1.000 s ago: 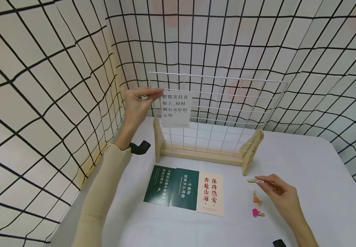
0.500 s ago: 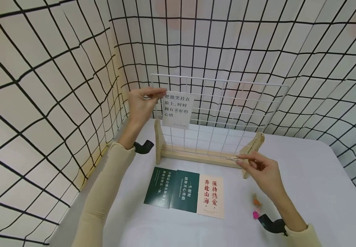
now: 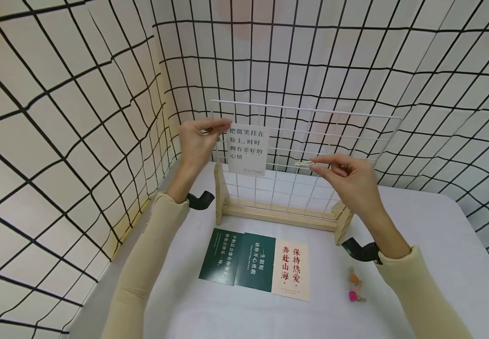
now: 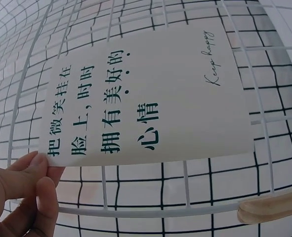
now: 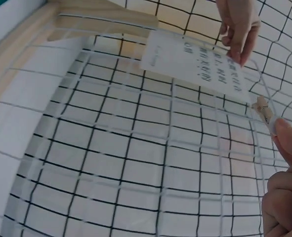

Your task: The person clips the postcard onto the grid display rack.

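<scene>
My left hand [image 3: 195, 146] pinches a white card [image 3: 248, 164] by its upper left corner. The card, printed with dark characters, lies against the upper left of a white wire grid rack [image 3: 278, 216] on a wooden base. Between right thumb and index finger I hold a small wooden clothespin [image 5: 263, 107]. My right hand [image 3: 352, 183] is raised in front of the rack, right of the card. In the right wrist view the clothespin's tip appears close to the card's top edge. The left wrist view shows my thumb [image 4: 29, 170] on the card's corner.
Two dark green cards [image 3: 256, 262] and a peach card [image 3: 291, 270] with red characters lie side by side on the white table before the rack. Several small clothespins with orange and pink decorations [image 3: 354, 278] lie at the right. Black netting [image 3: 93, 136] borders the left and back.
My right hand has carried the clothespin up and left from the table's right side to the front of the rack. The left hand keeps the card at the same place on the grid.
</scene>
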Tool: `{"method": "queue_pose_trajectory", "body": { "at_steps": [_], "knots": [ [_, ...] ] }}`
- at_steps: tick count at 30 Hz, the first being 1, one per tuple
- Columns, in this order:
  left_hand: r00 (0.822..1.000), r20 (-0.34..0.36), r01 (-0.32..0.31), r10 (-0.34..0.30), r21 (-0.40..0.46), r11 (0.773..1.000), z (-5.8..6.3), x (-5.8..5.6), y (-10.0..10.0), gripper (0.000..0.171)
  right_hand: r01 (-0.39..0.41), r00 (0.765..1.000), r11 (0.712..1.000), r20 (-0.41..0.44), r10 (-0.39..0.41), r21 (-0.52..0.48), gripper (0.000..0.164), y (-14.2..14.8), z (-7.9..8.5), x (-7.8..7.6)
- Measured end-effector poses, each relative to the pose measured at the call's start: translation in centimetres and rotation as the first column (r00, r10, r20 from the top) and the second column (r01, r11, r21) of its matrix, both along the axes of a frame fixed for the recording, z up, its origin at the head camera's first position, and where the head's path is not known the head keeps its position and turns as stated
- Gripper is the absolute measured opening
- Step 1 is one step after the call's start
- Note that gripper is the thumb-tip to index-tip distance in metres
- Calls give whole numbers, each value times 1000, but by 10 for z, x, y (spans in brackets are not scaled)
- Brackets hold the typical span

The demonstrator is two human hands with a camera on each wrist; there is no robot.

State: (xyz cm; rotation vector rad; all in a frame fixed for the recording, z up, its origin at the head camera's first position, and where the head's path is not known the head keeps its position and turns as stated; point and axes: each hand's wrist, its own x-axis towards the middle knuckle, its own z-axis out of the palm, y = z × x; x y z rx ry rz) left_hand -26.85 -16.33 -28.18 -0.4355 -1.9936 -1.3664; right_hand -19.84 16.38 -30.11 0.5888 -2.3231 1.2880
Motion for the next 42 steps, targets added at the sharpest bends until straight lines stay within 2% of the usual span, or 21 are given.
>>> {"method": "queue_pose_trajectory", "body": {
  "at_steps": [7, 13, 19, 25, 31, 42],
  "knots": [
    [1000, 7, -26, 27, -24, 999, 1, 1, 2, 8, 4, 999, 998, -48, -1, 62, 17, -26, 30, -21],
    [998, 19, -55, 56, -29, 998, 1, 2, 4, 7, -18, 993, 996, -118, 28, 85, 13, -48, 46, -35],
    [998, 8, -62, 62, -28, 998, 1, 3, 5, 7, 47, 980, 989, -199, -18, 139, 13, -67, 57, -44],
    [998, 1, -64, 64, -33, 997, 1, 3, 6, 7, 99, 957, 984, -284, -53, 149, 13, -78, 57, -48],
    [997, -12, -72, 72, -39, 997, 1, 3, 6, 8, 137, 967, 976, -234, -96, 167, 13, -83, 57, -53],
    [996, -11, -91, 90, -50, 995, 2, 3, 5, 8, 125, 973, 970, -219, -79, 208, 14, -94, 60, -56]
  ]
}}
